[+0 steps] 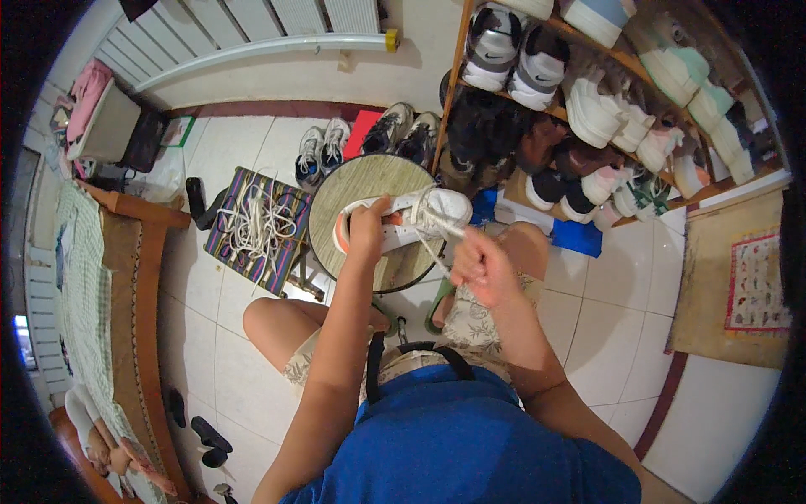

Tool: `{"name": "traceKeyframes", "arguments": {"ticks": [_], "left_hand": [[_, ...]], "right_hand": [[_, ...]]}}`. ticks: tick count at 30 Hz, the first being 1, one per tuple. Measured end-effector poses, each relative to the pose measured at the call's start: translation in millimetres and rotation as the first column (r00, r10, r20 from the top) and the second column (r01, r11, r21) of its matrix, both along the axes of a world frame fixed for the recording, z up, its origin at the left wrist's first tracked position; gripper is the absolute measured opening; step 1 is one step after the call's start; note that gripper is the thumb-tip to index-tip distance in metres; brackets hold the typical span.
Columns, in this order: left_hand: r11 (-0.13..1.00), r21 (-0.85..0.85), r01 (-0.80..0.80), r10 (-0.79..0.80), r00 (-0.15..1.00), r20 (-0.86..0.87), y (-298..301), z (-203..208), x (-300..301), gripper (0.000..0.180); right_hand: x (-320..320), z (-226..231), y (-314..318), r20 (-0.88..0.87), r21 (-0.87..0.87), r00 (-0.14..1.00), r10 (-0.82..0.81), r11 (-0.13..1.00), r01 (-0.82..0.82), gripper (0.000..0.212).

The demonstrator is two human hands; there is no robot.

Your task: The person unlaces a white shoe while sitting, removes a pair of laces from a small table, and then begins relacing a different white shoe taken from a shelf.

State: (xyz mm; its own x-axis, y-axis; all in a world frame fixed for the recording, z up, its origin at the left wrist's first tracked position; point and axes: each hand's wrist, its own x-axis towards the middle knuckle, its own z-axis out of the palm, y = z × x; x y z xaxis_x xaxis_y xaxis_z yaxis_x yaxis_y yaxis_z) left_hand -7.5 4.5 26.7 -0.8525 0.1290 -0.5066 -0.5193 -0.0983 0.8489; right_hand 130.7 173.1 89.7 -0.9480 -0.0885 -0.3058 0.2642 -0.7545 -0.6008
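Note:
A white sneaker [449,210] with an orange heel lies on a small round wood-topped stool [353,181], its toe toward the right. My left hand [367,223] grips the sneaker at its heel opening, the fingers partly hidden inside. My right hand [484,267] is closed in a pinch on a white shoelace [456,228], drawn taut from the eyelets over the toe. Another stretch of lace hangs from the shoe toward the stool's near edge. To the left, a heap of loose white shoelaces [260,220] rests on a striped folding stool [238,245].
Several sneakers [323,151] stand on the floor behind the round stool. A wooden shoe rack [457,63] full of shoes rises at the far right. Along the left is a bed [151,336], with dark slippers [210,434] beside it. A blue piece [578,238] lies under the rack.

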Motion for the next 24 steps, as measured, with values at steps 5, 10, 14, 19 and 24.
{"name": "traceKeyframes", "arguments": {"ticks": [5,10,14,19,24], "left_hand": [[1.000,0.005,0.016,-0.016,1.000,0.020,-0.9,-5.9,-0.1,0.036],[0.994,-0.049,0.101,-0.102,0.994,-0.024,-6.7,-0.4,2.5,0.036],[0.995,-0.038,0.093,-0.095,0.994,-0.056,-2.0,-3.2,3.3,0.035],[0.999,-0.031,0.031,-0.031,0.999,-0.014,3.2,2.3,4.7,0.034],[0.989,-0.106,0.101,-0.101,0.995,0.011,-9.3,-8.6,4.4,0.034]], "right_hand": [[27.9,9.8,-28.1,0.185,-0.054,0.883,0.431,0.902,-0.428,0.039],[30.7,47.4,2.5,-0.358,0.484,0.928,0.099,0.870,0.094,0.029],[31.4,48.0,13.4,-0.257,0.580,0.960,0.114,0.813,0.059,0.029],[42.0,38.2,-8.1,0.111,0.909,0.815,0.568,0.274,-0.315,0.027],[46.1,84.8,33.1,0.083,0.694,0.815,0.573,0.554,-0.460,0.029]]}}
